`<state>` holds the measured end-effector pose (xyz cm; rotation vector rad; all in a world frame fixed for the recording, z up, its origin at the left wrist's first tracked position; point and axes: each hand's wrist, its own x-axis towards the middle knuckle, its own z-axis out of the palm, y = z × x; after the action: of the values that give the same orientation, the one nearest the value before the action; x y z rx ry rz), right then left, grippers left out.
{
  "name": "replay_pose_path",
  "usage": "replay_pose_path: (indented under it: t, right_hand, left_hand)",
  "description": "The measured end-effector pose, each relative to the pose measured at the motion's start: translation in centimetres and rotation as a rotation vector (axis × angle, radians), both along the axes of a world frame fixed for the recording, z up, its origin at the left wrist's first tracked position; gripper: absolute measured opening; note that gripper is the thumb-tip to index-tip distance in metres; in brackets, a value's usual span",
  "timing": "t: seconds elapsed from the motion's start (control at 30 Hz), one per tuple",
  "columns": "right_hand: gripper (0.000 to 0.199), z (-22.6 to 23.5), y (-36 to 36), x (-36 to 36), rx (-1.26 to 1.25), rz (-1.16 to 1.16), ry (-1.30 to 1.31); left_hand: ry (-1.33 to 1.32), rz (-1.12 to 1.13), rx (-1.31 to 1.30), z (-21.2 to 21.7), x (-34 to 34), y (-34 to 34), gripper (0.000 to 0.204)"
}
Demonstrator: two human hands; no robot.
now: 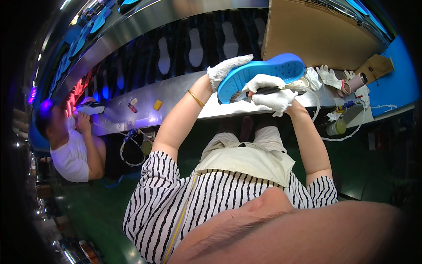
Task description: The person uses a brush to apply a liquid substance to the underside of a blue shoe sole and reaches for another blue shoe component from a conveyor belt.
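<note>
In the head view, my white-gloved left grip (226, 71) clasps a blue perforated shoe sole (281, 66) by its edge above the metal tabletop (171, 94); my gloved right grip (274, 99) curls firmly around a black-handled brush (267, 90), best stroked lightly.

there's room over the metal ledge (169, 92) leftward; a cardboard box (323, 39) blocks passage beyond the right hand (273, 99).

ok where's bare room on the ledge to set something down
Bare ledge lies between the yellow block and left forearm, with another patch between block and red item. Crowded right of the right hand: gloves, pink cylinder, hose.
</note>
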<state>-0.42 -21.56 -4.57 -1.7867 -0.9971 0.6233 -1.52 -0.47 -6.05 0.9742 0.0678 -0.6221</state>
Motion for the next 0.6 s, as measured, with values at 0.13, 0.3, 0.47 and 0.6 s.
replay_pose_path:
  t: [0.13,0.3,0.47,0.6]
  right_hand:
    - [0.013,0.7,-1.9,0.7,-0.285,-0.049,-0.179]
    - [0.011,1.5,-1.7,-0.1,0.309,-0.115,0.137]
    - [0.009,-3.3,0.4,-2.8,0.515,-0.186,-0.231]
    - [0.01,-0.8,0.1,-4.2,0.292,-0.038,0.073]
  left_hand:
    - [0.055,-0.081,0.172,1.3,-0.5,-0.8,0.054]
    - [0.016,0.034,-0.081,0.4,-1.0,-0.5,0.06]
    - [-0.194,0.207,-0.552,-0.8,-0.6,-1.5,0.07]
    - [-0.214,0.228,-0.559,-2.7,-1.6,-0.9,0.073]
